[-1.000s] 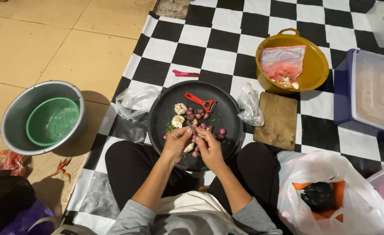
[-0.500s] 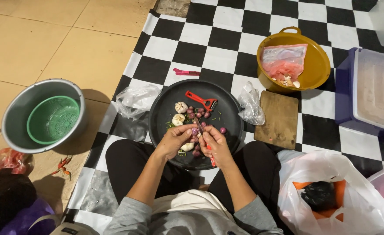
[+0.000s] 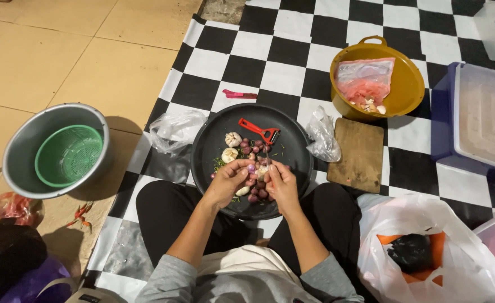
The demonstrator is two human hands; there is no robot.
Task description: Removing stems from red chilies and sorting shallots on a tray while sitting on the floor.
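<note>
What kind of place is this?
Probably a home floor used for cooking prep: a checkered mat over tiles, a black tray of shallots and garlic, and a wooden board nearby.

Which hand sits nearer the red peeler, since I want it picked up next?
Probably the right hand: the red peeler lies on the black tray just above it. The left hand pinches a shallot.
</note>
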